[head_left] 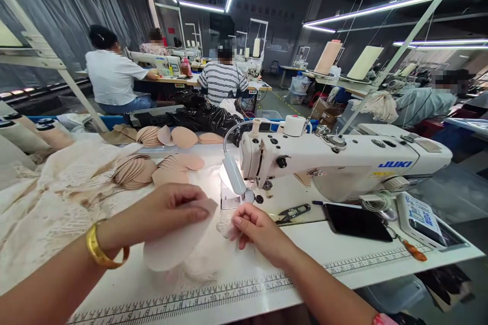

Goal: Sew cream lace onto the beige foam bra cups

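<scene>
My left hand (pixel 177 208) is closed on the edge of a pale, rounded bra cup pad (pixel 162 254), held tilted over the table in front of the sewing machine (pixel 343 160). With fingers pinched, my right hand (pixel 261 231) grips the edge of a piece of sheer cream lace fabric (pixel 224 228), close to the machine's needle area. More of this fabric lies under the pad, partly hidden by it. A lamp (pixel 234 175) on a bent neck lights the needle plate (pixel 231 202). The needle itself is hard to make out.
Stacks of beige pads (pixel 135 170) and a heap of cream lace (pixel 49 203) lie to the left. Thread snips (pixel 293 213), a black phone (pixel 356 222) and a control box (pixel 421 218) sit right. A printed ruler (pixel 213 302) runs along the front edge. Co-workers sit beyond.
</scene>
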The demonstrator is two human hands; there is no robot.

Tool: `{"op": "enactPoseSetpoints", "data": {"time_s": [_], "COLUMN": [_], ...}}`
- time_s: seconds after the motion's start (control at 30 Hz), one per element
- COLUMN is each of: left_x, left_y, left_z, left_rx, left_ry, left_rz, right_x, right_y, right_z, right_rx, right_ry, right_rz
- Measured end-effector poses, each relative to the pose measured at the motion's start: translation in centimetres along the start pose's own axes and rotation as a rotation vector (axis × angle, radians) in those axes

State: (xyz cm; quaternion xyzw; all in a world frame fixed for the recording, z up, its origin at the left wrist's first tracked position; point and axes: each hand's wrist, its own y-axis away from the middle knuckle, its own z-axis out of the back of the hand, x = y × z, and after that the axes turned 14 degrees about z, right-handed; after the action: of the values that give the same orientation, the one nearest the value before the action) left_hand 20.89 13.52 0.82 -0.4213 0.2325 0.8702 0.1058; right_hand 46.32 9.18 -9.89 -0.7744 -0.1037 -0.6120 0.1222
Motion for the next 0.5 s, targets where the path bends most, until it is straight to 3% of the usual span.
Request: {"op": "enactPoseSetpoints", "data": {"time_s": [0.1, 0.27, 0.37, 0.43, 0.5], "left_x": [-0.6, -0.7, -0.5, -0.4, -0.2], "left_y": [-0.8, -1.6, -1.8, -1.9, -2.0], "left_z": [-2.6, -4.5, -4.3, -3.7, -3.0], "left_rx": [0.149, 0.070, 0.044, 0.165, 0.347], "left_ry": [-0.275, -0.435, -0.385, -0.314, -0.272], "left_rz": [0.047, 0.077, -0.059, -0.140, -0.067], "right_x": [0.1, -0.3, -0.2, 0.3, 1.1], "right_y": [0.1, 0.0, 0.5, 1.2, 2.0], "right_z": [-0.1, -0.6, -1.3, -1.6, -1.7], "right_rx": [0.020, 0.032, 0.011, 0.021, 0.021], "right_ry": [-0.007, 0.070, 0.131, 0.230, 0.402], "right_rz": [0.020, 0.080, 0.135, 0.195, 0.323]}}
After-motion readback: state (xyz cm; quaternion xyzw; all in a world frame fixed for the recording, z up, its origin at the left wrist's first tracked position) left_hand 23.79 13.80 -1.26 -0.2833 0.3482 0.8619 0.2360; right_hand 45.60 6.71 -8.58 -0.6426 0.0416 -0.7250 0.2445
